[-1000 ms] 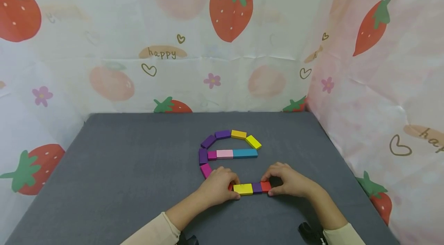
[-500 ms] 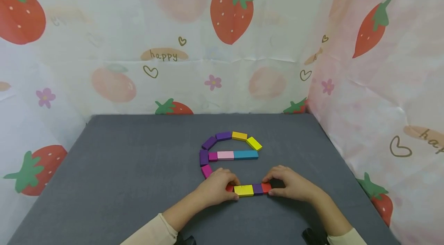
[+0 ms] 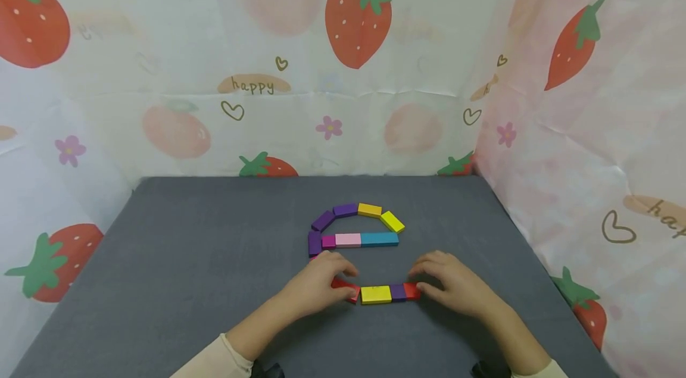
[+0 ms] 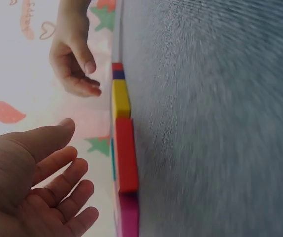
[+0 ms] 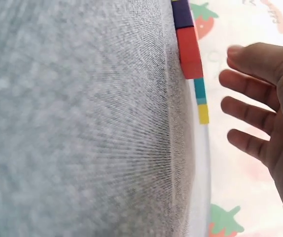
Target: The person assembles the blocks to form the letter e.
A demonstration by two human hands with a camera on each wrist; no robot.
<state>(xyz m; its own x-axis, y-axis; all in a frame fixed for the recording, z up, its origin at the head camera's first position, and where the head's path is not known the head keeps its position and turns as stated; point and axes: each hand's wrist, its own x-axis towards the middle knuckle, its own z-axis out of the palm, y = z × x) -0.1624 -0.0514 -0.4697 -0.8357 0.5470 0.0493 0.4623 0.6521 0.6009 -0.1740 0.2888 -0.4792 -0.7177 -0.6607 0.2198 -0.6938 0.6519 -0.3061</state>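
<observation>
On the grey table, a row of blocks lies between my hands: a red block (image 4: 126,155), a yellow block (image 3: 376,294), a short purple block (image 3: 398,292) and a small red block (image 5: 189,52). My left hand (image 3: 317,284) hovers over the row's left end, thumb and fingers spread and holding nothing. It partly hides the longer red block and the magenta block (image 4: 128,215) beside it. My right hand (image 3: 455,284) is just off the small red block, its fingers loosely bent and empty. In both wrist views the fingers stand apart from the blocks.
Behind the hands, purple blocks (image 3: 324,221), an orange block (image 3: 370,209) and a yellow block (image 3: 393,221) form an arc. Inside it runs a straight row of a small magenta block (image 3: 329,241), a pink block (image 3: 348,240) and a blue block (image 3: 379,239). Strawberry-printed cloth (image 3: 343,146) encloses the table (image 3: 214,247).
Both hands have let go of the row's ends. The left hand has drawn back to the left, uncovering more of the longer red block; the right has eased slightly to the right.
</observation>
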